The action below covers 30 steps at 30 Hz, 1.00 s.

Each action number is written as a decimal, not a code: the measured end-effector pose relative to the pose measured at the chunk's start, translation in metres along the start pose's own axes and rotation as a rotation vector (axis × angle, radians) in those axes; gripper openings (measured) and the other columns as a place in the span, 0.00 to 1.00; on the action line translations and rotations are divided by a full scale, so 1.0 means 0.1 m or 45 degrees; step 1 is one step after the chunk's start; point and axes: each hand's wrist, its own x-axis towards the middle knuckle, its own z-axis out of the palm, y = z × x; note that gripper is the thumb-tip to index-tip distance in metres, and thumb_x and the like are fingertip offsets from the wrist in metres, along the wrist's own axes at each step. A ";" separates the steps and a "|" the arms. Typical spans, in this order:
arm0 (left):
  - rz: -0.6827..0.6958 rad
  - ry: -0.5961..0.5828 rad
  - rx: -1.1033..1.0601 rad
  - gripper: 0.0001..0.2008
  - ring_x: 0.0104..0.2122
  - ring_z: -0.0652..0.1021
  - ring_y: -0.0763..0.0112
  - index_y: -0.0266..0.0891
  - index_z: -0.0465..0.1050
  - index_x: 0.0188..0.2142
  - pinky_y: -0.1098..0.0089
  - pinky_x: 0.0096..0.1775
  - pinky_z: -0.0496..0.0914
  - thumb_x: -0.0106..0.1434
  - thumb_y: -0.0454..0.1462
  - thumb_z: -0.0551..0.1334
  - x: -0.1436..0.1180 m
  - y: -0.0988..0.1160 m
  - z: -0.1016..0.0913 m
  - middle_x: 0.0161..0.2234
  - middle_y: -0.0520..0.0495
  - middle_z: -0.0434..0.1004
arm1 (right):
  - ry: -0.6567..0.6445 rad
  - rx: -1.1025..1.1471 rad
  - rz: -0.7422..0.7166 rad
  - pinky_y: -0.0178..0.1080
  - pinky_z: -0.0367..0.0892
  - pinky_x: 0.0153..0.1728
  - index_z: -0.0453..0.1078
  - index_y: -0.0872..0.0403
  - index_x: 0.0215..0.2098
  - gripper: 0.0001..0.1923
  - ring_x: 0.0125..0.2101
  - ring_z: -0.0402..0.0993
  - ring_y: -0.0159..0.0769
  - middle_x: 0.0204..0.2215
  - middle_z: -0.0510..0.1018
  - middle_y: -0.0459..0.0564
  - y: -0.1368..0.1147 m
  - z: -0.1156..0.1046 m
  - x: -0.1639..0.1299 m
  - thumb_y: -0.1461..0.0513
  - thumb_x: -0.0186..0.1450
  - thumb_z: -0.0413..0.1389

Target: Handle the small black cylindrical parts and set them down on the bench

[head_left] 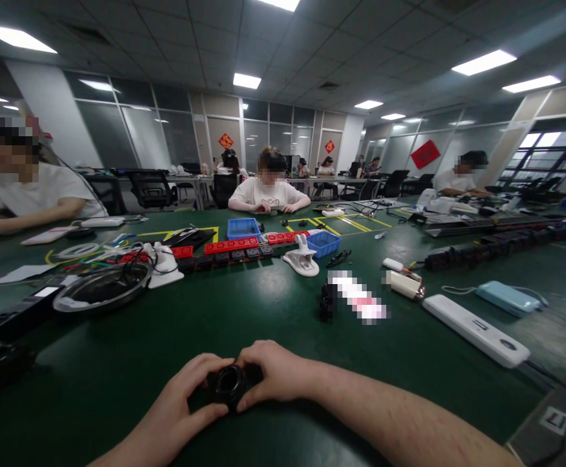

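Between my two hands is a small black cylindrical part point(229, 384) with a round opening facing up, rather like a lens barrel; its exact kind I cannot tell. My left hand point(185, 395) grips its left side between thumb and fingers. From the other side, my right hand point(276, 373) pinches it, fingertips at the top and thumb low down. Both hands are just above or on the green table point(263, 324); whether the part touches the surface is unclear.
Ahead are a white clip stand point(301, 256), blue bins point(243, 228) and red-and-black socket strips point(232, 245). To the left stands a round metal tray point(102, 292); to the right, a white power strip point(475, 329) and a light-blue power bank point(508, 297). Several people sit around.
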 end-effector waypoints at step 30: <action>-0.068 0.039 -0.059 0.13 0.33 0.67 0.67 0.41 0.67 0.36 0.70 0.34 0.64 0.48 0.34 0.62 0.00 0.19 -0.03 0.32 0.51 0.65 | 0.096 -0.329 0.262 0.35 0.57 0.28 0.65 0.56 0.28 0.29 0.26 0.63 0.34 0.25 0.69 0.46 -0.18 0.13 0.05 0.40 0.43 0.54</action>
